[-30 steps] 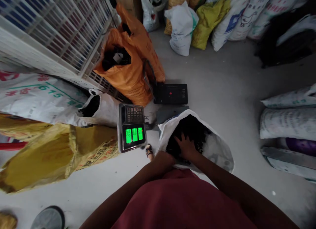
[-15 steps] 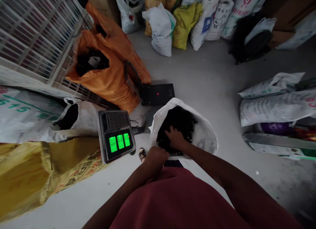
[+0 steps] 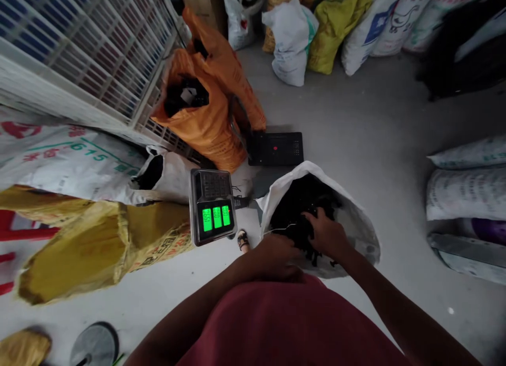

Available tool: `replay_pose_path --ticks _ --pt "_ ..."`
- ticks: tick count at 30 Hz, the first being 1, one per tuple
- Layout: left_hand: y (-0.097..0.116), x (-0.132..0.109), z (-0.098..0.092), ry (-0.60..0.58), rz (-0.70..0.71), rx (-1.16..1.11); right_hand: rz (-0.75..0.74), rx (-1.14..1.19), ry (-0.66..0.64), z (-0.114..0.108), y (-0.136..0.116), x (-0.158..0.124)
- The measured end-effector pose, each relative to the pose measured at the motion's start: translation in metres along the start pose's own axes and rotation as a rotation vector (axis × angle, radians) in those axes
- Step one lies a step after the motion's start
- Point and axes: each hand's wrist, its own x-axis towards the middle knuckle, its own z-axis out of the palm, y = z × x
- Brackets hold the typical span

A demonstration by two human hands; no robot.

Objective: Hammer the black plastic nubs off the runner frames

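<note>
A white woven sack (image 3: 369,226) stands in front of me with its mouth wide open. Loose black pieces (image 3: 294,197), too dark to make out in kind, fill much of it. At the near rim my left hand (image 3: 279,255) is closed on the sack's edge, its fingertips partly hidden. Inside the mouth, my right hand (image 3: 326,231) has its fingers curled round some of the black pieces, and a few dangle below it. A thin white string (image 3: 282,228) runs across the contents near the left hand.
Left of the sack is a scale display (image 3: 213,208) with green digits. Beyond lie a black flat panel (image 3: 276,148) and an orange sack (image 3: 213,129) holding dark items. Yellow sacking (image 3: 87,255) lies left; several filled sacks (image 3: 290,45) line the back, others (image 3: 466,195) the right.
My right hand has moved right and nearer within the sack, its spread fingers now curled round black pieces. The left hand has shifted along the near rim. The view has swung left.
</note>
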Motion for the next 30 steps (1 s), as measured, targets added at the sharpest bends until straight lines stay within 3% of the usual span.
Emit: replay_pose_path --ticks 6,13,30 --pt "0.007 0.005 -0.005 0.039 0.065 -0.186 0.041 0.059 0.099 -0.003 0.003 -0.027" --pt "0.008 0.009 -0.004 -0.059 0.126 -0.290 0.168 0.167 0.252 -0.016 0.010 -0.035" --pt "0.015 0.005 -0.012 -0.086 0.108 -0.492 0.130 0.179 0.404 -0.053 0.017 -0.056"
